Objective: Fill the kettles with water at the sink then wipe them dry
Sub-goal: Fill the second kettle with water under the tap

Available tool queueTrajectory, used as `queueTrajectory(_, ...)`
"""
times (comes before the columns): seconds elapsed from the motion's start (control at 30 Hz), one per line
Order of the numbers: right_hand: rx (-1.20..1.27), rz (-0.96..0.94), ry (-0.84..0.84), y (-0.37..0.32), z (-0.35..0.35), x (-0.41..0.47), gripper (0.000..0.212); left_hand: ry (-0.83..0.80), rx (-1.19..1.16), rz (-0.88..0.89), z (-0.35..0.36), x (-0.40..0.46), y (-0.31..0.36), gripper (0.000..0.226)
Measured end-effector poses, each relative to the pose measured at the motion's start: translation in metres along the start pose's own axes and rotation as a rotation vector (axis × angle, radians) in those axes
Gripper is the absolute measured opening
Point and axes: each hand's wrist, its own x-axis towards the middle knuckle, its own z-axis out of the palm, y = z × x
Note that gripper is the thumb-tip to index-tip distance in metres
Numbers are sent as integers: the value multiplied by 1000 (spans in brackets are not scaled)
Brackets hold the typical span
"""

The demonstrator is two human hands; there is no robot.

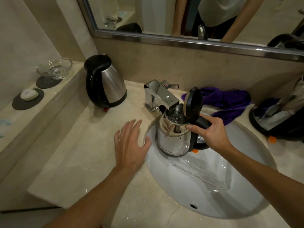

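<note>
Mid-fill: right hand [212, 130] grips the open-lidded kettle [174, 137] by its handle under the faucet [162, 96] over the sink [246, 186], left hand [130, 145] slack beside it; two other kettles [105, 83] and purple cloth [230, 102] wait, wiping likely pending.

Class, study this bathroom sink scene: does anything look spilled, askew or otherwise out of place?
Little stands out. A purple cloth lies crumpled behind the sink, partly draped over its rim. The counter shows scattered wet glints near the basin. The kettle under the tap is held upright, lid open.
</note>
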Motion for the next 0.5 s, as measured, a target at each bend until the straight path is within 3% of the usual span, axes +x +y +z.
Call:
queueTrajectory(0.1,30,-19,1,-1,1,-1,51,191,-182,120,-20,69,39,53)
queueTrajectory(0.17,43,-14,3,-2,0,-1,48,173,-257,172,-31,117,71,48)
queueTrajectory(0.33,68,-9,7,-3,0,-1,43,-244,111,350,-22,183,119,49)
queueTrajectory(0.43,73,-19,8,-1,0,-1,47,-483,262,339,-11,193,129,54)
queueTrajectory(0.5,80,-21,3,-1,0,-1,46,-555,293,336,-8,197,130,54)
